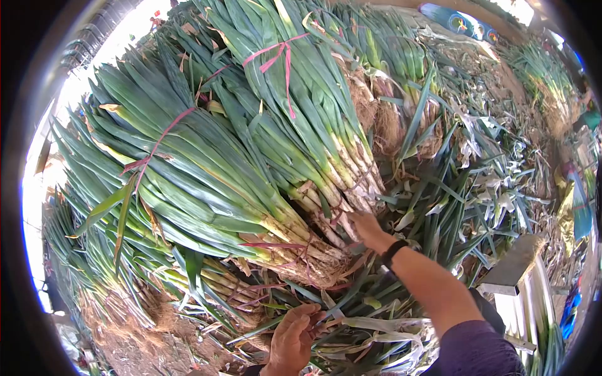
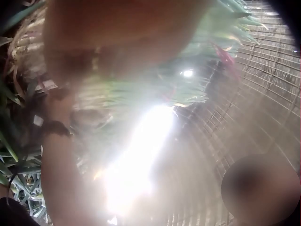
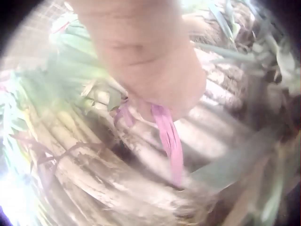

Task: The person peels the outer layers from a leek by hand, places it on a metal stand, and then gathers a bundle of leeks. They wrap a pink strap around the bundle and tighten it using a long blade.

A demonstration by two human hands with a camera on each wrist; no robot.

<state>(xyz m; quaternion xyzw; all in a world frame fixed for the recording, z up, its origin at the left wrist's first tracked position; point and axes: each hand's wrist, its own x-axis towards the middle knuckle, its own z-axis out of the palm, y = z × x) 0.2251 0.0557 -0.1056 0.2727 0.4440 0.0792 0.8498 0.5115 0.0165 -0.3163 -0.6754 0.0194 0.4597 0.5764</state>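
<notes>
My right hand (image 1: 370,230) reaches to the white stems of a leek bundle (image 1: 321,203) in the head view and pinches its pink tie (image 3: 169,143). In the right wrist view, one end of that tie hangs below the fingertip over the soil-streaked stems. Just left lies a larger leek bundle (image 1: 207,172), bound with a pink tie (image 1: 164,139) round its leaves and another near the roots. Low in the head view, my left hand (image 1: 293,338) hovers by loose leaves, its fingers loosely bent and holding nothing. Glare washes out much of the left wrist view.
Another tied leek bundle (image 1: 295,81) lies on the pile behind. More bundles with hairy roots (image 1: 141,313) sit at lower left. Stripped leaves (image 1: 464,182) litter the ground to the right, near a metal-edged stand (image 1: 511,269). A wire mesh (image 2: 270,70) shows in the left wrist view.
</notes>
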